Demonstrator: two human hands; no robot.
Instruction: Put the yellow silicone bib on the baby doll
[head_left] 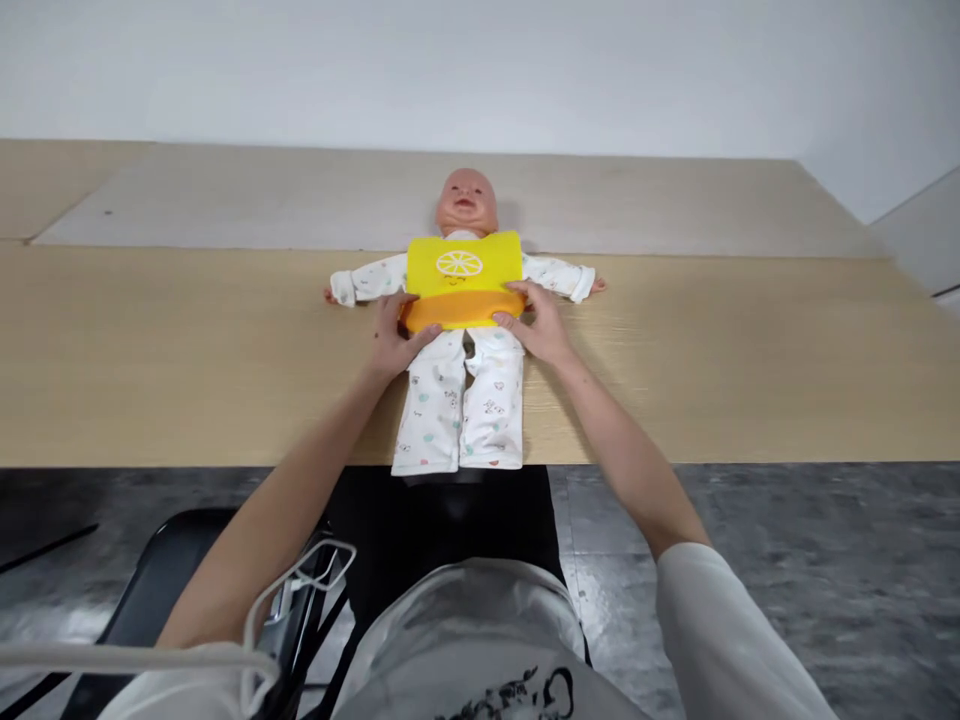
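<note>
A baby doll (466, 203) lies on its back with its arms stretched out sideways, dressed in white printed pyjamas (431, 405). Over its chest lies a yellow bib (427, 262) with a white citrus slice and an orange pocket along the bottom. My left hand (394, 335) grips the bib's lower left corner, thumb on the bottom edge. At the lower right corner, my right hand (540, 322) holds the other side of the pocket between thumb and fingers. Some fingertips are hidden behind the bib.
The wooden table (187, 350) runs across the view, its front edge just short of the trouser hems. A pale strip (637, 205) lies along the back by the white wall. Below left are a black chair (150, 580) and a white cable (150, 657).
</note>
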